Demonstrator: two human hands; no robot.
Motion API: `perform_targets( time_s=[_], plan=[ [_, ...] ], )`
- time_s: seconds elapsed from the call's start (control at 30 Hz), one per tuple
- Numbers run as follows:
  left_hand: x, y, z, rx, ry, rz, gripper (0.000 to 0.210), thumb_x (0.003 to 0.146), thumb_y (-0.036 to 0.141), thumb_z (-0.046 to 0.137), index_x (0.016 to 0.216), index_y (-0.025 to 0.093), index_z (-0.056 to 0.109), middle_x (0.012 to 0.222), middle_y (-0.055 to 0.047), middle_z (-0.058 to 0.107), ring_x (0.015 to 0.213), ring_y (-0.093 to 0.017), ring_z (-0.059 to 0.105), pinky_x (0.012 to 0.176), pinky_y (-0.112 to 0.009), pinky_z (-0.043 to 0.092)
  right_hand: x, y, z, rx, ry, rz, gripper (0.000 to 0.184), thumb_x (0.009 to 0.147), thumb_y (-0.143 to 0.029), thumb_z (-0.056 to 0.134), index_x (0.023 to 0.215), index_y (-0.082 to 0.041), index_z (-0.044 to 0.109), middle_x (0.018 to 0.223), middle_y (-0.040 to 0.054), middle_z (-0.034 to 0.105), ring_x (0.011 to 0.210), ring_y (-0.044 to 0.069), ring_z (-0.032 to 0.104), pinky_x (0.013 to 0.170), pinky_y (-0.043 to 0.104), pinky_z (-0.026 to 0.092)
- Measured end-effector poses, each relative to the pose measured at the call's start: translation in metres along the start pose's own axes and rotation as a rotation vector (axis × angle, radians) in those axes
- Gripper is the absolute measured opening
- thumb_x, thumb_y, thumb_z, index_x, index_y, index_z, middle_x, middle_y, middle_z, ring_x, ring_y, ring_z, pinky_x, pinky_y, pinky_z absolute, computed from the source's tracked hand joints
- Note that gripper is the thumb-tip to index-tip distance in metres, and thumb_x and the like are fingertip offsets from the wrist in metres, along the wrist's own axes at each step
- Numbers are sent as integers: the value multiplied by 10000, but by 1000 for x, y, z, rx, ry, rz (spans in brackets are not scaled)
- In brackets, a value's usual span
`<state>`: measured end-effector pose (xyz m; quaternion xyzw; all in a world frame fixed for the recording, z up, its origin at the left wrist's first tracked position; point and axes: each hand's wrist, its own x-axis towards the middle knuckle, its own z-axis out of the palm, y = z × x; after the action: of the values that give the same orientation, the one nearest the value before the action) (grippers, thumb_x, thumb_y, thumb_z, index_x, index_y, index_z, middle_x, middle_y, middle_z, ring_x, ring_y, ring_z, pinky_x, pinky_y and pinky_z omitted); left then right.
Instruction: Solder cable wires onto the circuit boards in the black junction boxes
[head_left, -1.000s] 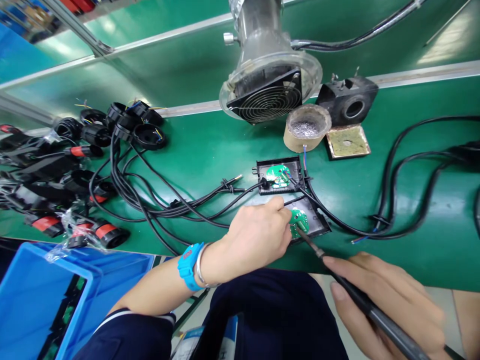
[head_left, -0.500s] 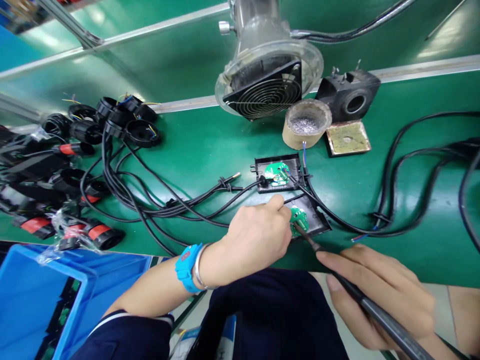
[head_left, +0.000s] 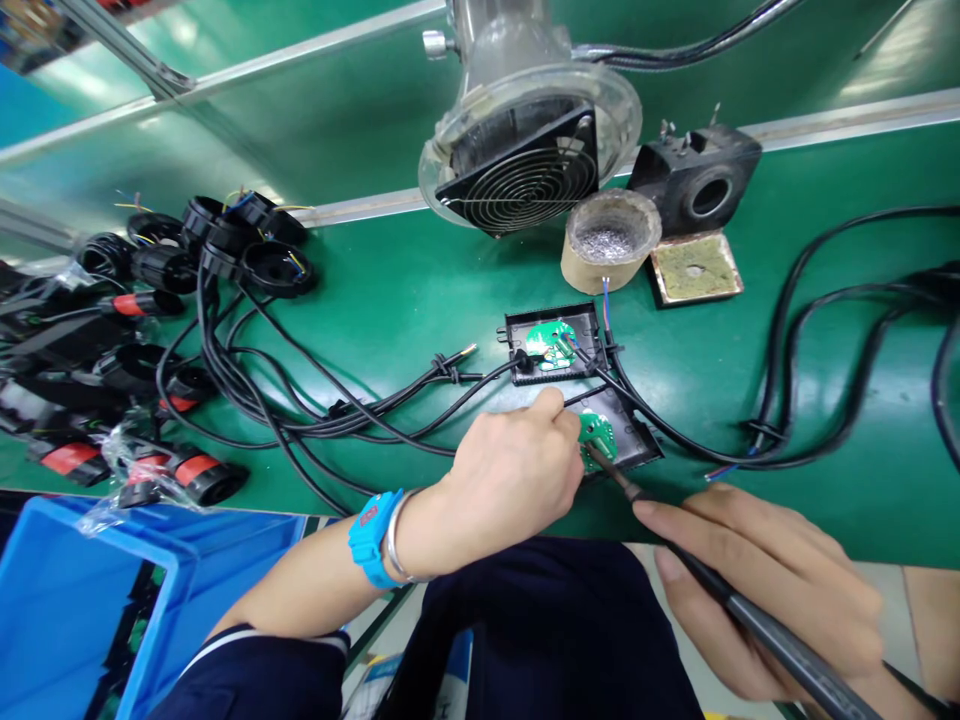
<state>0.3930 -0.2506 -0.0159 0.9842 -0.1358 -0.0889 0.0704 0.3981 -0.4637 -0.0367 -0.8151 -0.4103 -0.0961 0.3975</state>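
My right hand (head_left: 772,580) is closed round a soldering iron (head_left: 720,580), whose tip touches a green circuit board (head_left: 600,435) in a black plastic case (head_left: 637,445). My left hand (head_left: 517,460) is closed at the left side of that board; its fingertips and whatever they pinch are hidden behind the knuckles. Just behind lies a second black case (head_left: 517,330) holding another green board (head_left: 551,340), with cables joined to it from both sides.
Behind the cases stand a cup of solder (head_left: 611,240), a fume extractor (head_left: 532,180), an iron holder (head_left: 697,180) and a sponge tray (head_left: 696,268). Black cables (head_left: 300,415) and connector housings (head_left: 277,268) fill the left; more cables (head_left: 795,300) lie right. A blue bin (head_left: 180,560) stands lower left.
The camera view has shifted slightly. Both hands keep their places at the near case, and the iron's tip stays on the board.
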Motion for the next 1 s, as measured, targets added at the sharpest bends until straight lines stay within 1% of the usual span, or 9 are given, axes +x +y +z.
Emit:
perform_targets(
  time_s=[0.2,0.33,0.43,0.63,0.8,0.87,0.93,1.0],
  plan=[
    [0,1,2,15,-7,-14,198,900,251,412,839,176,585,833,-31,530,516,-147,496,381,-307,267,4,0,1,-7,4,-18,266,771,-89,590,1023,-124,669,864,59,643,741,154,613,653,297,518],
    [1,2,2,30,2,-16,194,896,244,419,829,173,587,819,-33,534,526,-160,516,377,-303,265,5,-2,-1,-3,-18,-24,260,764,-71,594,1008,-119,670,841,58,635,737,145,606,652,287,512],
    [2,4,1,37,-17,-20,194,895,245,423,825,170,588,811,-34,537,515,-158,514,374,-297,265,4,-3,-1,-11,-30,-28,242,774,-75,589,997,-125,668,821,50,622,730,141,601,644,286,509],
    [3,6,-2,42,-44,-19,189,890,230,428,828,170,597,815,-35,543,509,-155,514,367,-303,274,0,-4,5,-3,-81,-120,247,780,-78,566,1007,-104,661,761,47,585,676,141,557,589,292,486],
    [2,6,-1,49,-7,-15,188,888,224,432,804,173,592,795,-34,541,522,-171,530,369,-314,266,0,-9,-6,-17,-38,-41,240,780,-46,578,982,-150,656,767,35,590,693,135,584,615,279,504],
    [2,6,-1,53,-9,-15,185,889,221,428,811,176,590,802,-33,542,520,-173,527,369,-315,255,-4,-9,-11,-6,-33,-16,243,798,-94,590,1012,-191,654,771,32,593,701,144,597,609,278,518],
    [2,6,-1,55,-31,-26,186,890,223,424,821,177,590,805,-31,543,507,-171,517,371,-315,246,-10,-7,-12,-24,-23,-14,239,825,-211,607,1058,-235,653,792,37,597,724,165,611,612,296,533],
    [3,6,-2,51,-46,-34,194,893,228,422,809,172,589,795,-31,541,513,-171,523,376,-313,244,-16,-4,-8,-54,-4,-15,272,835,-320,619,1099,-260,648,819,46,605,757,183,621,638,318,548]
  ],
)
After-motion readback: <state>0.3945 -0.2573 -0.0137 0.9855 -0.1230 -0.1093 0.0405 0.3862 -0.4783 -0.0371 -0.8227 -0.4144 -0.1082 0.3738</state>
